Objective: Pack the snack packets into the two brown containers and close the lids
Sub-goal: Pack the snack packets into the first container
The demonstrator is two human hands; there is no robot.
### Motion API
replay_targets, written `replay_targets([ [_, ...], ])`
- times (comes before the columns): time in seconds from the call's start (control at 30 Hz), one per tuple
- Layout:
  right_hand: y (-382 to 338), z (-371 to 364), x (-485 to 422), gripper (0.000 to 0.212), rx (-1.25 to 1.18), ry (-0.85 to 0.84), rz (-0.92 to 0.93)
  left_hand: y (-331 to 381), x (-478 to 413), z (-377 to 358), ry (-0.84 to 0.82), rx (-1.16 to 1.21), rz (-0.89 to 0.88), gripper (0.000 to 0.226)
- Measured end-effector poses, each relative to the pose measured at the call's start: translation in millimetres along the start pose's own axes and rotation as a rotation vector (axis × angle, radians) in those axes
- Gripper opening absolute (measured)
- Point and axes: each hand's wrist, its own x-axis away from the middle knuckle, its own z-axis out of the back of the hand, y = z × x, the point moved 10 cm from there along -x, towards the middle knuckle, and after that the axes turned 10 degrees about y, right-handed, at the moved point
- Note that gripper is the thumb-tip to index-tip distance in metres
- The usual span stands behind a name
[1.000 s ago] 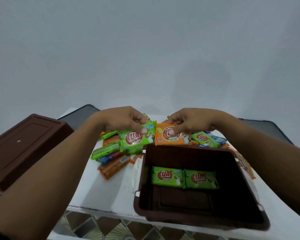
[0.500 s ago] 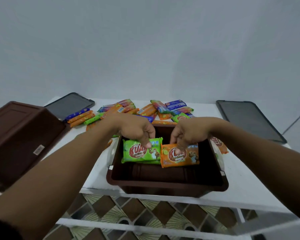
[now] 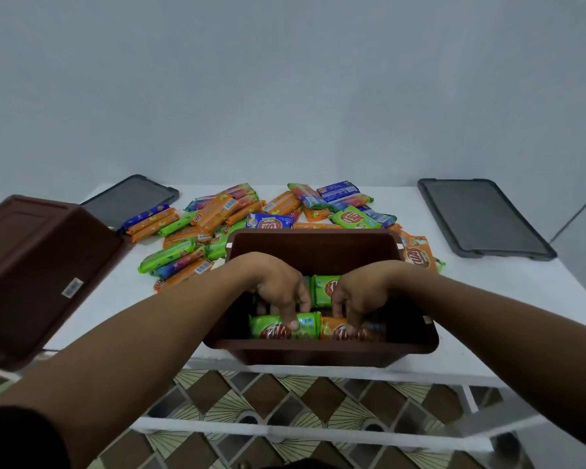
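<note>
We find the left hand (image 3: 278, 289) reaching down into the open brown container (image 3: 318, 348), with its fingertips on the top edge of a green packet (image 3: 278, 330) that lies against the near wall. The right hand (image 3: 359, 296) sets its fingertips on an orange packet (image 3: 339, 331), which touches the green one. Half a second earlier both packets were held higher, mid-container; they are now at the floor. The thumbs are hidden, so we cannot tell whether either hand grips or merely presses. The near wall cuts off the packets' lower edges.
</note>
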Motion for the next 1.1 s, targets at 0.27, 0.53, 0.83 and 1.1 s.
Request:
replay_targets([
  [0.27, 3, -3, -5, 0.035, -0.034, 0.016, 0.009, -2, -2, 1, 0.002, 0.025, -0.001, 0.037],
  [0.53, 3, 4, -13, 0.026, -0.160, 0.080, 0.027, -4, -3, 1, -0.004, 0.096, 0.007, 0.033],
  [0.83, -3, 19, -9, 0.025, -0.192, 0.105, 0.067, 1, 0, 19, 0.091, 0.111, -0.070, 0.029],
  [1.1, -24, 98, 9, 0.010, -0.335, 0.462, 0.161, 15, 40, 95, 0.442, 0.177, -0.292, 0.008],
])
